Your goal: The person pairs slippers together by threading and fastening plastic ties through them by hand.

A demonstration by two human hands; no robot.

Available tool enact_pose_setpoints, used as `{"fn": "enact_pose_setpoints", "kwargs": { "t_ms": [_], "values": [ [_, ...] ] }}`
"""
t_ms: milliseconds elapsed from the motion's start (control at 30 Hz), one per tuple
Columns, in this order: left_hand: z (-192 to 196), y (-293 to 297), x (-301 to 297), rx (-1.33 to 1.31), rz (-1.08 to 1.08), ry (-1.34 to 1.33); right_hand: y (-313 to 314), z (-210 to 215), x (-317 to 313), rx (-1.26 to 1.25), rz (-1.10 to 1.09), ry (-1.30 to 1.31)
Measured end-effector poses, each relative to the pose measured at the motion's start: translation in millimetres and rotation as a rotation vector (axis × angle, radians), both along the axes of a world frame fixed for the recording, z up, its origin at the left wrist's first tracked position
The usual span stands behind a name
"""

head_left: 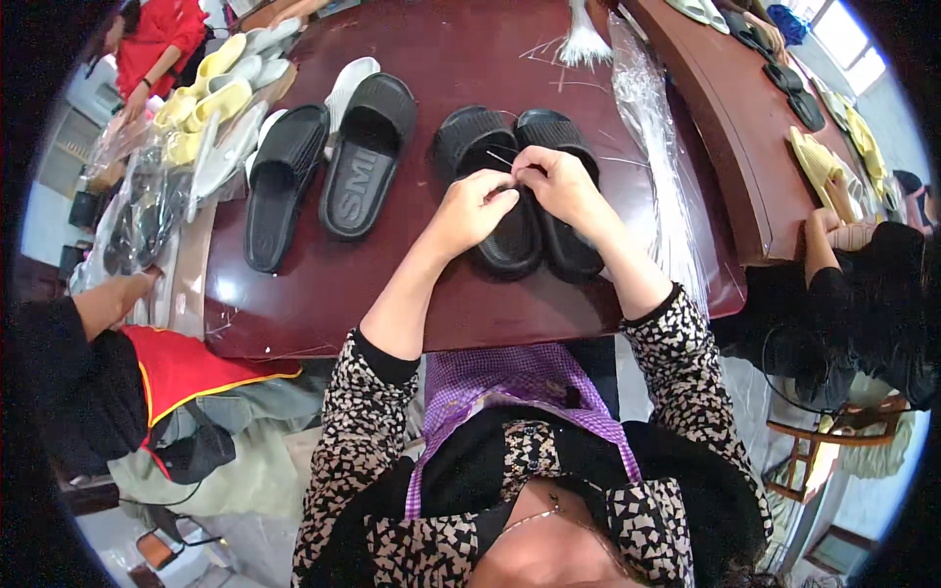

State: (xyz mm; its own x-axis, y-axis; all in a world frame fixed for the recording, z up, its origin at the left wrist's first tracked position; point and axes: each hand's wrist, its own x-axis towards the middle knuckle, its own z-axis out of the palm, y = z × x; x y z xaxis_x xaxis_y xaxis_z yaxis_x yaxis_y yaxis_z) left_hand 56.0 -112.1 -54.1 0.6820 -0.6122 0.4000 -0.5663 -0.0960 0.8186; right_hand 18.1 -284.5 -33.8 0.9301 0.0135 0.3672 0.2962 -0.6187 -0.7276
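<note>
A pair of black slide slippers (512, 247) lies side by side on the dark red table before me, toes pointing away. Over the gap between them, my left hand (474, 210) and my right hand (561, 186) meet, thumbs and fingers pinched together. A thin white plastic strand (500, 156) sticks out at the fingertips of both hands; its lower part is hidden by the fingers. Left of my hands rests another black slide slipper (365, 186) with raised lettering on its footbed. Its mate (274, 216) lies beside it, slightly nearer to me.
Long white strands (676, 186) run in a bundle along the table's right side, with another bunch (585, 44) at the far edge. Yellow slippers (223, 103), pale slippers and clear plastic bags (132, 211) crowd the left. Co-workers stand at both sides; more slippers (821, 171) lie on the right table.
</note>
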Motion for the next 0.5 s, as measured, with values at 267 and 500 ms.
{"fn": "enact_pose_setpoints", "kwargs": {
  "t_ms": [267, 500],
  "values": [
    [26.4, 5.6, -0.7, -0.085, 0.232, 0.135, 23.7, 9.7, 28.0, -0.568, -0.140, -0.109],
    [37.4, 17.6, -9.5, -0.518, 0.417, 0.073, 25.0, 25.2, 33.9, -0.664, -0.193, -0.163]
  ]
}}
